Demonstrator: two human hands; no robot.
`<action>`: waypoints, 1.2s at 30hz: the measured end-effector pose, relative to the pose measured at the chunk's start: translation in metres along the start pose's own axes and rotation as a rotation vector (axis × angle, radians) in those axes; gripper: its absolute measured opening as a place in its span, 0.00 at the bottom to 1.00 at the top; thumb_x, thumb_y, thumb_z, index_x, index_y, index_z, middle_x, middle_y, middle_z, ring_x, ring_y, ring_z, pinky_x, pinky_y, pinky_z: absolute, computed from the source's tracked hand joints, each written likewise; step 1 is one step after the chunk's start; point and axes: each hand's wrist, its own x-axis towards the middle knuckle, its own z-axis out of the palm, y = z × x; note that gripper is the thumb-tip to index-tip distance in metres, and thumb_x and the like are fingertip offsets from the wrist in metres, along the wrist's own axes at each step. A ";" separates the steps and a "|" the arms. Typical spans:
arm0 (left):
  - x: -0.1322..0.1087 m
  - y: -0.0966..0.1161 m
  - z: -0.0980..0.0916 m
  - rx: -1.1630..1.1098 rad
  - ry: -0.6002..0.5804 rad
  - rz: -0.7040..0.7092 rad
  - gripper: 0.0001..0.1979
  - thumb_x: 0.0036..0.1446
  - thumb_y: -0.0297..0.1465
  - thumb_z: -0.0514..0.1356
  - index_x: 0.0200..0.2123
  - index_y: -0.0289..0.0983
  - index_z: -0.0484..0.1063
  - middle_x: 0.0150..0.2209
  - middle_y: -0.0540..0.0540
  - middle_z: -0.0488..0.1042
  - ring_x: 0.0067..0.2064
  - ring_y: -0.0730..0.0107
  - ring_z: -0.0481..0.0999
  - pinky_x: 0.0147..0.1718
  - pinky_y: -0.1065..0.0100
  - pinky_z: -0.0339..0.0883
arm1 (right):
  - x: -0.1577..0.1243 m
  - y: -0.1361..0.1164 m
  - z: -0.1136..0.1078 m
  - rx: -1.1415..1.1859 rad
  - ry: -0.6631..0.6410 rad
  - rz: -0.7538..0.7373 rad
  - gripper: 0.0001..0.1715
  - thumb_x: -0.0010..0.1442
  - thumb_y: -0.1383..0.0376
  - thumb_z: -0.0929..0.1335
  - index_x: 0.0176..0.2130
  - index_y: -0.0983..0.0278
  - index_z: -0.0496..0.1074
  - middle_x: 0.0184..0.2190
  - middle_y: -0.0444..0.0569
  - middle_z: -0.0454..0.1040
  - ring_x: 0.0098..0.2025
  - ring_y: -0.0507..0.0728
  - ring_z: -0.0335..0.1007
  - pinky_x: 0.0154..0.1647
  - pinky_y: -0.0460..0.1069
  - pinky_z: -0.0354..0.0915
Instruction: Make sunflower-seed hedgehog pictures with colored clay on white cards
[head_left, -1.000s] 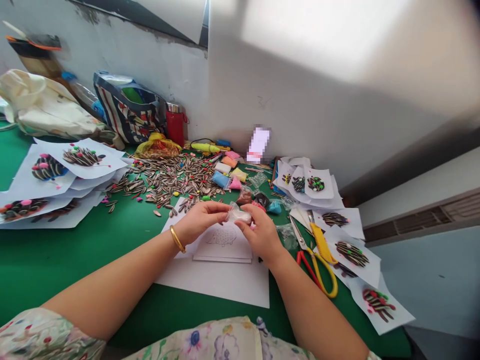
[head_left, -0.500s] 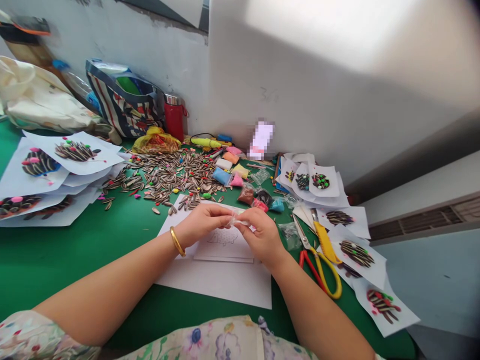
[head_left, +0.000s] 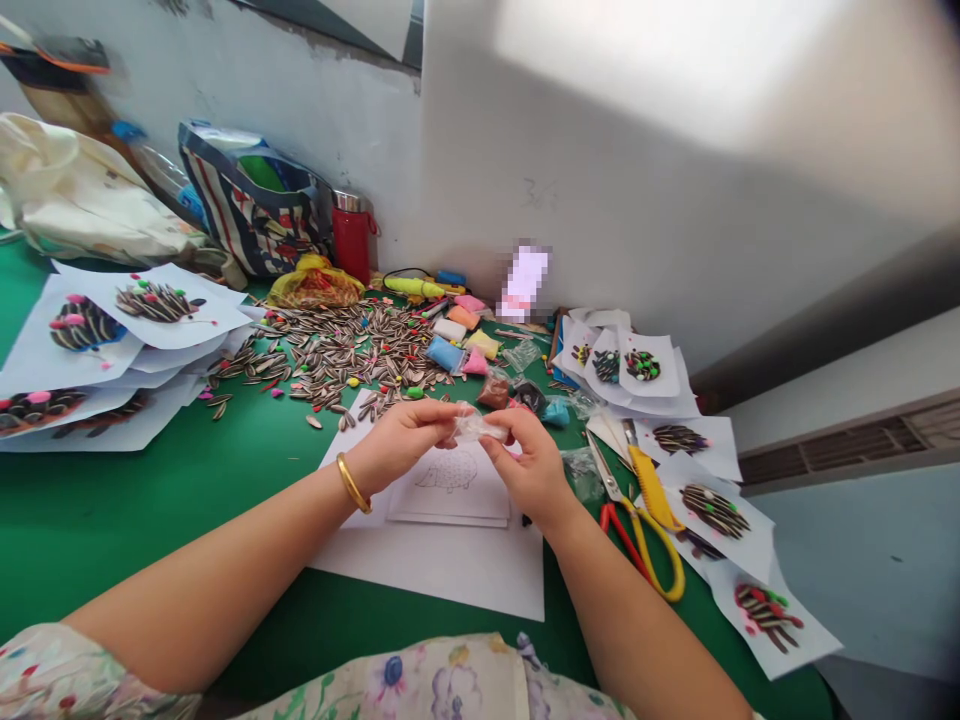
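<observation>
Between my two hands is a small clear plastic bag (head_left: pixel 474 425), crumpled, with something whitish in it that I cannot make out. My left hand (head_left: pixel 409 440), with a gold bangle at the wrist, pinches the bag's left side. On its right side my right hand (head_left: pixel 529 462) grips it between thumb and fingers. Just below them lies a paper with a hedgehog outline (head_left: pixel 450 475), stacked on a larger white sheet (head_left: pixel 450 570). Small bags of coloured clay, among them a brown one (head_left: pixel 494 388) and a blue one (head_left: pixel 444 353), lie beyond my hands.
Loose sunflower seeds (head_left: pixel 352 345) spread across the green table (head_left: pixel 300 500). Scissors (head_left: pixel 634 525) and a yellow utility knife (head_left: pixel 651 485) lie at right. Finished seed hedgehog pictures are at left (head_left: pixel 161 340) and right (head_left: pixel 739 535). A red flask (head_left: pixel 350 240) and striped bag (head_left: pixel 251 205) stand behind.
My hands have parted slightly, and more of the plastic bag shows between them. More of the hedgehog drawing is visible below.
</observation>
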 end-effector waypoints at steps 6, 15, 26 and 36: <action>-0.002 -0.004 0.005 0.080 -0.039 0.019 0.15 0.52 0.32 0.60 0.42 0.38 0.81 0.39 0.46 0.76 0.33 0.72 0.75 0.34 0.69 0.75 | 0.001 0.000 0.001 0.021 -0.081 -0.033 0.06 0.63 0.65 0.66 0.39 0.60 0.74 0.37 0.48 0.72 0.40 0.55 0.70 0.42 0.51 0.68; 0.002 -0.003 -0.001 0.116 0.049 0.041 0.14 0.51 0.30 0.58 0.39 0.34 0.80 0.37 0.45 0.77 0.32 0.71 0.77 0.34 0.68 0.75 | 0.004 -0.001 -0.005 0.021 -0.032 0.025 0.11 0.62 0.58 0.69 0.43 0.60 0.74 0.39 0.49 0.75 0.39 0.56 0.69 0.41 0.51 0.67; -0.002 0.003 0.003 -0.004 -0.031 -0.006 0.16 0.48 0.32 0.64 0.43 0.37 0.80 0.40 0.46 0.79 0.33 0.72 0.76 0.35 0.68 0.74 | -0.001 0.003 0.004 0.436 -0.033 0.328 0.10 0.63 0.56 0.67 0.40 0.59 0.69 0.33 0.43 0.72 0.33 0.54 0.76 0.35 0.50 0.71; 0.000 -0.007 0.002 0.071 0.022 0.061 0.12 0.46 0.37 0.69 0.30 0.33 0.78 0.32 0.45 0.77 0.33 0.68 0.76 0.32 0.68 0.70 | -0.004 -0.001 0.007 0.436 -0.111 0.338 0.09 0.60 0.59 0.70 0.39 0.60 0.71 0.31 0.44 0.74 0.33 0.55 0.76 0.35 0.50 0.70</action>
